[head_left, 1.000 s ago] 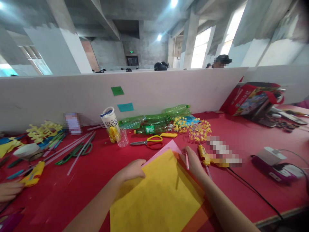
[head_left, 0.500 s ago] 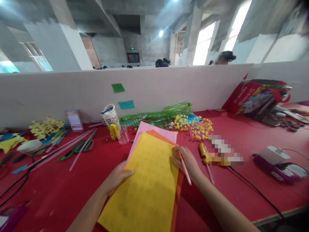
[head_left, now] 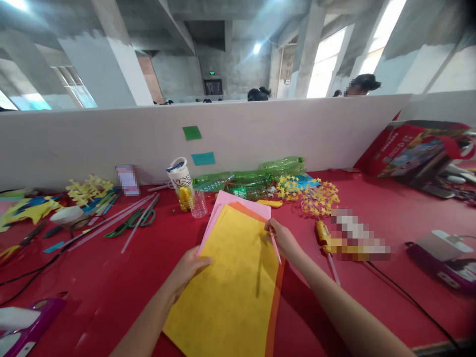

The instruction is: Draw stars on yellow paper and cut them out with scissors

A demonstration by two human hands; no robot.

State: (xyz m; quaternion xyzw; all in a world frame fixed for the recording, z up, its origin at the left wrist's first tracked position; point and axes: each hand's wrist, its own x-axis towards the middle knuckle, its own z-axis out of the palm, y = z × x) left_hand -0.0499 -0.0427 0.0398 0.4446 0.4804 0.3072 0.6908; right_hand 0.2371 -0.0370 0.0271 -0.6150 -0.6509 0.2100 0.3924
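Head view: we have a yellow sheet (head_left: 230,282) lying between our two hands over the red desk (head_left: 122,287), its long axis running away from us and leaning a little rightward at the far end. An orange sheet (head_left: 276,297) peeks out from under its right and far edges, and a pink sheet (head_left: 262,209) shows beyond its far edge and along its upper left edge. Our left hand (head_left: 191,270) pinches the yellow sheet partway along its left edge, thumb laid on top, the rest of the grip tucked out of sight below. Our right hand (head_left: 282,240) is gripping a pink pencil (head_left: 275,245) at the yellow sheet's far right corner; we cannot tell whether it also nips the paper there. So the right hand is the nearer one to that corner, while the left is closer to us along the opposite edge. The pencil slants back toward us over the yellow sheet's right border, roughly in line with its length. We cannot tell how much of the yellow sheet is raised. To its right lies a glue gun (head_left: 324,238); beyond its far end are green bottles (head_left: 253,177), with a clear cup (head_left: 199,206) beyond and to its left.
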